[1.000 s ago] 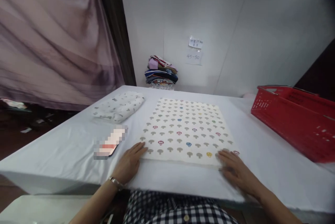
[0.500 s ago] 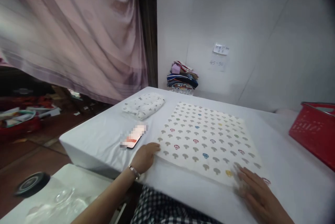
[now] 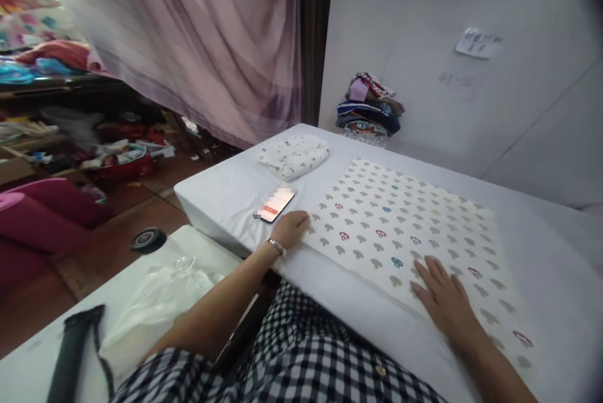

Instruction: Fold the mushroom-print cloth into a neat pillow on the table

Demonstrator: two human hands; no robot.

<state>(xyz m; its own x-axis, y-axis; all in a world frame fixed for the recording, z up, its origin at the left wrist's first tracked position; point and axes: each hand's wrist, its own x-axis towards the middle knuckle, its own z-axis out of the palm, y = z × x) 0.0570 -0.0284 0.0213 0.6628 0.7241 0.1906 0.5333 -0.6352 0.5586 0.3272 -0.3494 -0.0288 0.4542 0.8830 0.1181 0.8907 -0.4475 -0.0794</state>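
Note:
A cream cloth with a mushroom print (image 3: 405,227) lies flat on the white table (image 3: 221,193). My left hand (image 3: 293,229), with a watch on the wrist, rests at the cloth's near left corner with its fingers curled on the edge. My right hand (image 3: 443,296) lies flat and open on the cloth near its front edge. A phone (image 3: 276,204) lies on the table just beyond my left hand. A small folded white cloth (image 3: 294,155) sits further back on the left.
A stack of folded clothes (image 3: 370,111) stands at the table's far edge against the white wall. A low white surface (image 3: 155,302) to my left holds clear plastic and a black strap. A pink curtain (image 3: 211,39) and floor clutter lie beyond.
The view has swung left, so the red basket is out of sight. My right hand has slid onto the cloth toward its middle. My left hand stays at the corner.

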